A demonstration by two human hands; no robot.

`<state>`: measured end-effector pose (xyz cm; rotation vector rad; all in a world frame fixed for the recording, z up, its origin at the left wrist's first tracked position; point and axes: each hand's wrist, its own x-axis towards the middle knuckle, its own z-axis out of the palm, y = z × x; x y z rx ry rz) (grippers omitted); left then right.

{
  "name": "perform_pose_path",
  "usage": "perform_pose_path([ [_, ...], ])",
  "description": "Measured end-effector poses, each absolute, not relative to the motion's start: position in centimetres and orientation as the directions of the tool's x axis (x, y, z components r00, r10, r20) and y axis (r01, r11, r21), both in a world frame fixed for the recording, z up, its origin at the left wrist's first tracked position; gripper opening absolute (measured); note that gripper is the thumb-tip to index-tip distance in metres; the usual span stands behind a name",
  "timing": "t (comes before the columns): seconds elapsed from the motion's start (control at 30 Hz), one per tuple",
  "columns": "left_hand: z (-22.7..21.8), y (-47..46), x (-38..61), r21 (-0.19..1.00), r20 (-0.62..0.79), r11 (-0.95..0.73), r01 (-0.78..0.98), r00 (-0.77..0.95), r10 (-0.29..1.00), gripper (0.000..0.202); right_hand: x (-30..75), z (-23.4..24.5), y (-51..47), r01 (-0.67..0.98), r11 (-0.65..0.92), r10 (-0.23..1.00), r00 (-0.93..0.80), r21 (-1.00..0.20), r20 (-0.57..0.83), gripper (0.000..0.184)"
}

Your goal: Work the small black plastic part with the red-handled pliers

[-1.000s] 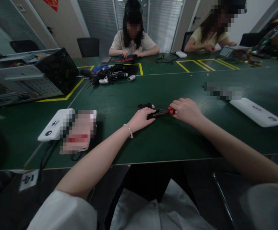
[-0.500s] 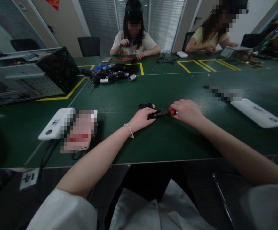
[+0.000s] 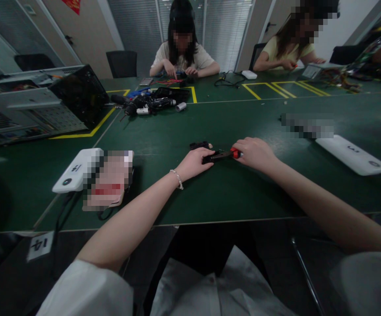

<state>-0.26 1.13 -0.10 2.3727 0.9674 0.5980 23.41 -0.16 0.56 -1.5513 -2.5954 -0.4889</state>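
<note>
Left hand clamps a small black part to the table — steadying it; right hand grips the red-handled screwdriver, tip on it.

Matt green table; glossy red-and-black plastic screwdriver.

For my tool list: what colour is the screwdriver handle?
Red and black, on the screwdriver in the head view.

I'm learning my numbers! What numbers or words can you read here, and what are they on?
"14": paper tag hanging at the table edge, turned sideways.
"3": white device on the right.
White device on the left: a dark mark, too blurred to read.
Red sign on the wall: unreadable.
</note>
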Motion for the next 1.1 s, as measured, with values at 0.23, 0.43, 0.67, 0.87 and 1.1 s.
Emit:
perform_pose_path([
  [0.23,-0.5,1.4,-0.2,0.577,0.229,-0.639,0.509,0.65,0.725,0.038,23.1,1.1,-0.6,0.854,0.422,0.838,-0.496,0.304,0.229,0.018],
  [0.43,-0.3,1.3,-0.2,0.582,0.221,-0.635,0.507,0.653,0.724,0.036,23.0,1.6,-1.0,0.821,0.423,0.801,-0.537,0.384,0.265,0.019],
  [0.67,-0.3,1.3,-0.3,0.585,0.223,-0.635,0.504,0.654,0.723,0.037,23.3,1.0,-0.4,0.841,0.455,0.814,-0.526,0.292,0.248,0.018],
  [0.87,0.0,1.2,-0.3,0.583,0.21,-0.632,0.51,0.657,0.724,0.037,23.5,0.6,-0.1,0.865,0.448,0.842,-0.493,0.224,0.22,0.019],
  [1.1,-0.6,1.5,-0.3,0.574,0.239,-0.652,0.495,0.66,0.712,0.038,23.5,0.7,-0.2,0.851,0.45,0.82,-0.514,0.27,0.252,0.021],
])
